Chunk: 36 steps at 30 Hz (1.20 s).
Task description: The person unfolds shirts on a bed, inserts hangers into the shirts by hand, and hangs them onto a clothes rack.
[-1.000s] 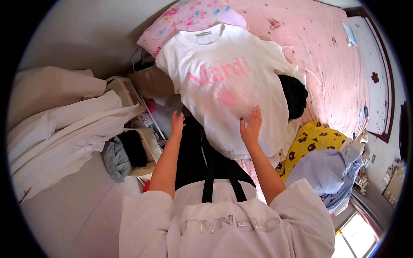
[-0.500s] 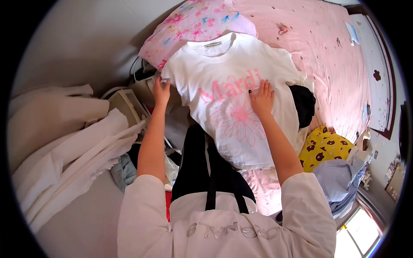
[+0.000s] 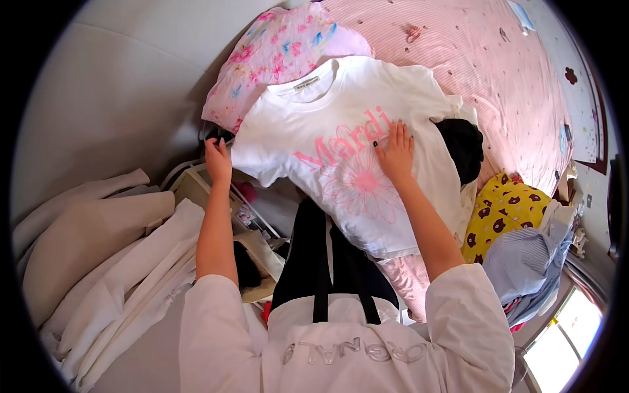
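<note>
A white T-shirt (image 3: 314,111) with pink "Mardi" lettering and a pink flower print lies spread out, its neckline pointing away from me. At the edge of its left-side sleeve, my left hand (image 3: 218,160) is closed with fingers bent, and the sleeve cloth runs up to it. The exact grip between the fingertips is partly hidden. My right hand (image 3: 397,154) rests flat on the shirt front beside the lettering, fingers stretched out. Black cloth (image 3: 462,149) shows from under the shirt's right side.
A floral pink pillow (image 3: 278,62) and pink bedding (image 3: 458,72) lie beyond the shirt. To the right are a yellow bear-print cloth (image 3: 504,213) and a blue-grey striped garment (image 3: 521,259). Beige and white fabric (image 3: 124,268) is heaped at left, near a beige storage box (image 3: 193,187).
My left hand has moved left and toward me, and the sleeve is drawn out further that way. My right hand stays flat on the shirt. The view has shifted slightly.
</note>
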Motion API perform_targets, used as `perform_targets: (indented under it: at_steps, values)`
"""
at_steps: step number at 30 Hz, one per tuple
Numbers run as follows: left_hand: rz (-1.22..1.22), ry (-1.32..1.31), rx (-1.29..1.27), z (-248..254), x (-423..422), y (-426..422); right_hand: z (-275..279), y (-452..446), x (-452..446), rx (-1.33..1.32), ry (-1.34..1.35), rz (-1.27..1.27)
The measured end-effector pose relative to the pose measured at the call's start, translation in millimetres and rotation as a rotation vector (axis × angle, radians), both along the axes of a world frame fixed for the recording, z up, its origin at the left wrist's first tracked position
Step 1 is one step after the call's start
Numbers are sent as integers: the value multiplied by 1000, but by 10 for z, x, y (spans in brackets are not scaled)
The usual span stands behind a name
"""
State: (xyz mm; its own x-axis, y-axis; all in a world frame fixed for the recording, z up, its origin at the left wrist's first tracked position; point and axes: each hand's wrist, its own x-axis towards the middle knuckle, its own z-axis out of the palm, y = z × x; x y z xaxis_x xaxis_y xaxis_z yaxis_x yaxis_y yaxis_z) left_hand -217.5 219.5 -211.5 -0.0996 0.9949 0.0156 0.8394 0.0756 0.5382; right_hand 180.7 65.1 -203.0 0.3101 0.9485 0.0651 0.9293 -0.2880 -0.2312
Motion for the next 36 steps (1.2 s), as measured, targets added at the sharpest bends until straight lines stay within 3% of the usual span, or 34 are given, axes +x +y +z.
perform_targets:
  at_steps: [1, 4, 6, 8, 10, 13, 19, 25, 29, 32, 36]
  values:
    - [11, -3, 29, 50, 63, -4, 56, -24, -23, 14, 23, 2]
    - [-339, 172, 376, 327, 539, -226, 220, -108, -248, 90, 88, 78]
    - [-533, 50, 149, 408, 944, -607, 272, -211, -455, -26, 97, 172]
    - [-855, 197, -97, 550, 1370, -989, 304, -321, -647, -143, 119, 279]
    - [-822, 223, -27, 378, 1587, -1325, 287, -415, -732, -123, 127, 287]
    - [-553, 111, 65, 550, 1752, -1621, 480, -564, -843, -58, 170, 449]
    - [-393, -69, -49, 927, 1495, -2762, 840, -1284, -1082, -53, 293, 777]
    - [-130, 43, -97, 1220, 806, -3925, 1367, -1918, -1327, -117, 468, 777]
    - [35, 119, -30, 1323, 579, -4239, 1317, -2000, -1494, -59, 551, 883]
    - [90, -198, -21, 1530, 461, -4338, 1238, -1945, -1660, -46, 502, 967]
    - [157, -187, 160, 2136, 405, -4694, 1374, -1823, -2019, -140, 558, 1065]
